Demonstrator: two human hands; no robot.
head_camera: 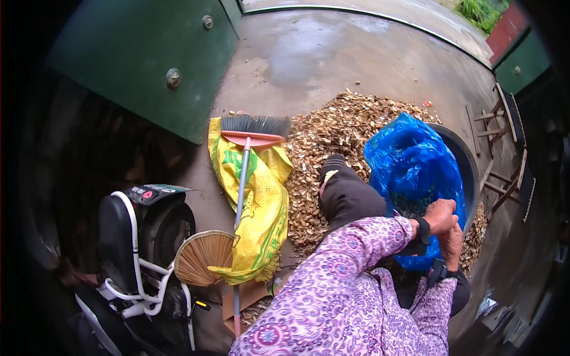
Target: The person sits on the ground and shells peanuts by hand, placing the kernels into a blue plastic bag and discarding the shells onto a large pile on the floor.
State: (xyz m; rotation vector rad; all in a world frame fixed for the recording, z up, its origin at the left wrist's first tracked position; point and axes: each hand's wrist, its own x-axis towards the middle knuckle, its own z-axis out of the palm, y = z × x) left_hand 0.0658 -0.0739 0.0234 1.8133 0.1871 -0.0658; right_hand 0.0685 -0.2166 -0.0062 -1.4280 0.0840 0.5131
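Observation:
My left hand (439,216) and my right hand (451,245) meet over the near side of a blue plastic bag (414,155). Their fingers are bent close together, and whatever may be between the fingertips is hidden. The bag lies open in a dark round basin (465,164), with small pieces (412,202) at its bottom that are too shaded to name. Peanut shells (329,129) are heaped on the floor around the basin's left and far sides. My leg in dark trousers (354,198) stretches across the heap.
A broom (251,138) lies on a yellow woven sack (262,200) at left, beside a straw hand fan (205,258) and a cardboard box (249,296). A black-seated vehicle (118,244) with white tubing stands lower left. Green metal door (151,58); wooden stools (498,120) at right.

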